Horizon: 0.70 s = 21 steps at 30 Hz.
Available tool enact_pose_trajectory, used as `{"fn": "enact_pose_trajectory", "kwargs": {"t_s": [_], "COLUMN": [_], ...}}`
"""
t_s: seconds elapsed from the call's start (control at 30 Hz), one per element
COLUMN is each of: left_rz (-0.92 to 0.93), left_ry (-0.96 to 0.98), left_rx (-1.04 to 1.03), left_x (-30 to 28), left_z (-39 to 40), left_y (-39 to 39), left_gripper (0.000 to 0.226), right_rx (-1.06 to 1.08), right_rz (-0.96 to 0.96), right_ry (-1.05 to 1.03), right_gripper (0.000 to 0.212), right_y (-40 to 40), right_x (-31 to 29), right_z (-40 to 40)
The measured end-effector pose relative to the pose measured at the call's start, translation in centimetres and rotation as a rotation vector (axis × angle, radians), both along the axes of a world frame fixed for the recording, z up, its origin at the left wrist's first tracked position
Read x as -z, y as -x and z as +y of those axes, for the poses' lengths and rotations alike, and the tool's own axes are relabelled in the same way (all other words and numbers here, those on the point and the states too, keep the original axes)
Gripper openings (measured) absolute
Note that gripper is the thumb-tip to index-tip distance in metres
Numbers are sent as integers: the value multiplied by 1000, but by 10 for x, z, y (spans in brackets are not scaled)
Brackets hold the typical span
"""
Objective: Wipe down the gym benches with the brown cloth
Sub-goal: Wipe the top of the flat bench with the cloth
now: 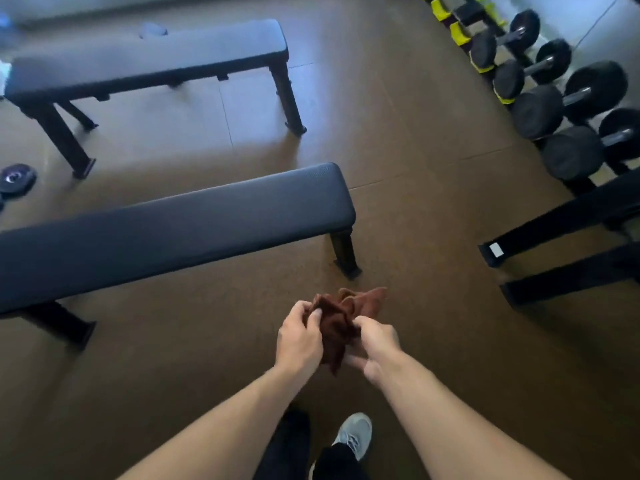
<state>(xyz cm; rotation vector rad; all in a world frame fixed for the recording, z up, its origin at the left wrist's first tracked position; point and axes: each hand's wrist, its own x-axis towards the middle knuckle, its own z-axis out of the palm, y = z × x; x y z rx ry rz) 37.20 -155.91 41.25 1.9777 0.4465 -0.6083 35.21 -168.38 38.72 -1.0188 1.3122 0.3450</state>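
Preparation step: left hand (299, 336) and right hand (375, 344) both pinch the bunched brown cloth (337, 323); next, reach left to the near bench (166, 226).

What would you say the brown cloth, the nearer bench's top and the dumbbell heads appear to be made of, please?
Brown cloth: soft woven or terry fabric, matte; it bunches into limp folds between both hands.
Nearer bench's top: padded vinyl or faux leather, probably; smooth, dark, faint sheen, rounded edges.
Dumbbell heads: likely rubber-coated; dull black, no glare, unlike the shiny metal handles.
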Motion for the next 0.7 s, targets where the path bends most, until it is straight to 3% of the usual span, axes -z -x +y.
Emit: {"fn": "enact_pose_trajectory", "kwargs": {"t_s": [0.03, 0.13, 0.27, 0.4, 0.47, 0.57, 0.63, 0.7], "left_rz": [-2, 18, 98, 138, 181, 246, 223, 160], "left_ry": [49, 151, 244, 238, 334, 333, 226, 123], "left_rx": [6, -27, -56, -70, -69, 144, 282, 240], "left_x": [-1, 7, 31, 51, 59, 66, 70, 76], "left_z": [0, 8, 31, 54, 68, 87, 91, 89], "left_y": [-15, -68, -144, -217, -249, -295, -320, -343], "left_gripper": [15, 14, 19, 30, 54, 77, 63, 32], "right_rx": [-71, -410, -707, -798, -761, -642, -648, -709], "right_rz": [-12, -143, -252, -360, -395, -452, -475, -508], "right_ry": [5, -13, 103, 176, 247, 324, 381, 474], "right_gripper": [67, 38, 30, 7, 4, 5, 6, 7], "right_y": [-14, -57, -124, -197, -233, -283, -309, -332], "right_x": [2, -5, 3, 30, 43, 53, 55, 55], "right_z": [-2, 0, 10, 21, 25, 25, 21, 14]}}
